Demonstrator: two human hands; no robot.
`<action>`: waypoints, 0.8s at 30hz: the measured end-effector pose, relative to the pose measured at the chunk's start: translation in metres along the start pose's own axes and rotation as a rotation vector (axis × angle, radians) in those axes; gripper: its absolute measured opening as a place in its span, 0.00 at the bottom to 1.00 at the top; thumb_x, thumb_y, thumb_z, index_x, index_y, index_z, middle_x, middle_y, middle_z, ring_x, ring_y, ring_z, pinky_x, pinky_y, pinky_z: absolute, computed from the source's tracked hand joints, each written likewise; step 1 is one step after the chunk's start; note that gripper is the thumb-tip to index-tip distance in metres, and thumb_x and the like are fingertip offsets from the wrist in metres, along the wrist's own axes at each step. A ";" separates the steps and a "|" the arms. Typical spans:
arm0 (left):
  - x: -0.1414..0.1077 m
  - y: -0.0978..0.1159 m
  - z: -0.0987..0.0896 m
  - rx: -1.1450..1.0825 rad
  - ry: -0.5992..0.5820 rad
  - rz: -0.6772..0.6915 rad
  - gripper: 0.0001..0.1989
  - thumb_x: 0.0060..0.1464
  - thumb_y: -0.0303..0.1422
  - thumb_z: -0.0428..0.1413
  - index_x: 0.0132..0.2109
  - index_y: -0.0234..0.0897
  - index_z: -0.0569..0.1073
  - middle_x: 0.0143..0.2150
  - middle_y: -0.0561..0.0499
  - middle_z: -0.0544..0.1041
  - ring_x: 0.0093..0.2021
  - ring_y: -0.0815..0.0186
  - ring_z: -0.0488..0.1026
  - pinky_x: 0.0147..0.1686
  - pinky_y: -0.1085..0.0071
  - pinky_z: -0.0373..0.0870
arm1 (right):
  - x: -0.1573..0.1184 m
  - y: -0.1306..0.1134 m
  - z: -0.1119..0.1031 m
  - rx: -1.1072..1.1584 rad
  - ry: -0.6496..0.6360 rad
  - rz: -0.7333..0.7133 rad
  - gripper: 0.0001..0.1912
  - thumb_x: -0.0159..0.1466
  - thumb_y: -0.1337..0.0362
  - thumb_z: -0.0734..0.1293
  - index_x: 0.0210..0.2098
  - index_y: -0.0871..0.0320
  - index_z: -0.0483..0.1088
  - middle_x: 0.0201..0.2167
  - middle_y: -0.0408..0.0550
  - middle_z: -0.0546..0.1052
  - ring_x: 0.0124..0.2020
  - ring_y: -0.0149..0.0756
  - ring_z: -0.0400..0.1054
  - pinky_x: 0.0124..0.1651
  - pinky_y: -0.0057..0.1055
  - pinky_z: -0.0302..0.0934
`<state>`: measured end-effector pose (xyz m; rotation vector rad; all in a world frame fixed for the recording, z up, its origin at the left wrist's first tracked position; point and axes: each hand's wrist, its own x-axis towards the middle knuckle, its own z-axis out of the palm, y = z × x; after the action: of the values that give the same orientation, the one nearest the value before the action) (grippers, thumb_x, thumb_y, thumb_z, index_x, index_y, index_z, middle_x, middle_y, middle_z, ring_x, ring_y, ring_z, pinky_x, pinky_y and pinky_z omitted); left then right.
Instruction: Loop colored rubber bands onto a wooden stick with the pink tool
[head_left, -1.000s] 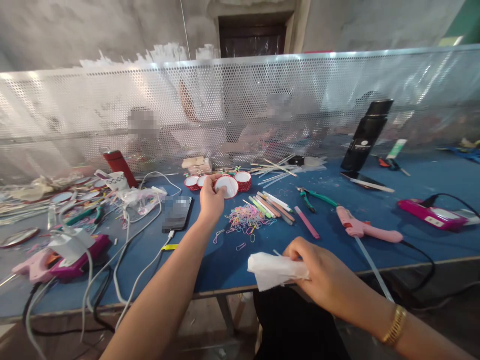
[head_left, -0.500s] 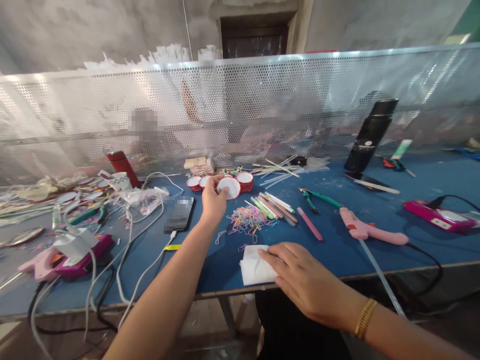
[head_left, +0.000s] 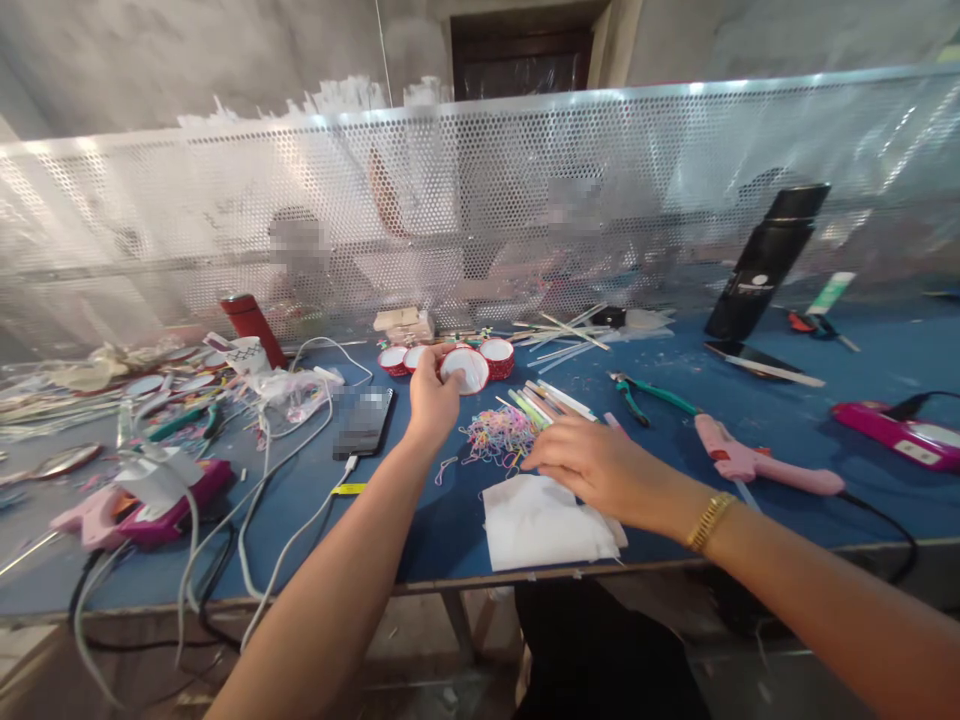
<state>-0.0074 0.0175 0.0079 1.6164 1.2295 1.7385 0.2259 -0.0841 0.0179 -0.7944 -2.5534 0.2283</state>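
The round red-rimmed cup (head_left: 465,368) with its white face sat at about 12 o'clock from us, far out on the blue surface (head_left: 750,400), pinched at its left edge by the fingers (head_left: 429,358) of our left hand (head_left: 433,398). It touched the row of like cups (head_left: 409,358) standing just behind it, one to its right and two to its left. Our right hand (head_left: 592,466) hovered at 1 o'clock, palm down, its fingers loosely spread and grasping nothing, the fingertips just beside the pile of coloured rubber bands (head_left: 499,436). Under that hand's near edge lay the white cloth (head_left: 544,525), flat at the surface's near rim. We saw a gold bracelet (head_left: 708,519) on the right wrist.

A bundle of coloured sticks (head_left: 547,402) lay just beyond the bands. At 2 o'clock we noted the green-handled pliers (head_left: 645,393) and, nearer, the pink glue gun (head_left: 757,462) with its black cord. A dark phone (head_left: 362,423) lay at 11 o'clock, a white cable plugged into it. Further left, at 10 o'clock, tangled cables (head_left: 247,480) ran over a second pink tool (head_left: 142,500). A black bottle (head_left: 765,265) leaned at 2 o'clock against the perforated metal screen (head_left: 187,220) that closed off the far side.
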 end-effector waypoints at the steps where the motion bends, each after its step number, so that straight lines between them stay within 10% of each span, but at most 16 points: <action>1: 0.000 0.000 0.000 -0.002 -0.001 0.000 0.18 0.48 0.23 0.56 0.48 0.37 0.71 0.44 0.47 0.77 0.43 0.62 0.75 0.46 0.64 0.71 | 0.007 0.007 0.001 -0.020 -0.011 -0.002 0.12 0.70 0.68 0.62 0.44 0.54 0.78 0.42 0.49 0.79 0.48 0.39 0.71 0.57 0.46 0.61; 12: 0.000 -0.002 -0.001 0.018 0.026 0.029 0.18 0.48 0.22 0.56 0.48 0.38 0.71 0.45 0.47 0.77 0.44 0.62 0.75 0.49 0.61 0.72 | 0.055 0.039 0.030 -0.246 -0.102 0.101 0.06 0.67 0.70 0.65 0.39 0.60 0.76 0.39 0.53 0.77 0.45 0.42 0.70 0.51 0.42 0.60; 24: 0.002 0.000 -0.003 0.018 0.028 0.034 0.20 0.47 0.21 0.56 0.49 0.36 0.70 0.45 0.46 0.77 0.44 0.62 0.74 0.48 0.63 0.71 | 0.081 -0.013 0.033 -0.044 -0.393 0.012 0.03 0.59 0.68 0.72 0.32 0.55 0.80 0.32 0.44 0.82 0.36 0.37 0.74 0.40 0.30 0.58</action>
<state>-0.0108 0.0180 0.0094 1.6375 1.2403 1.7812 0.1452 -0.0488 0.0229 -0.8512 -2.9290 0.3642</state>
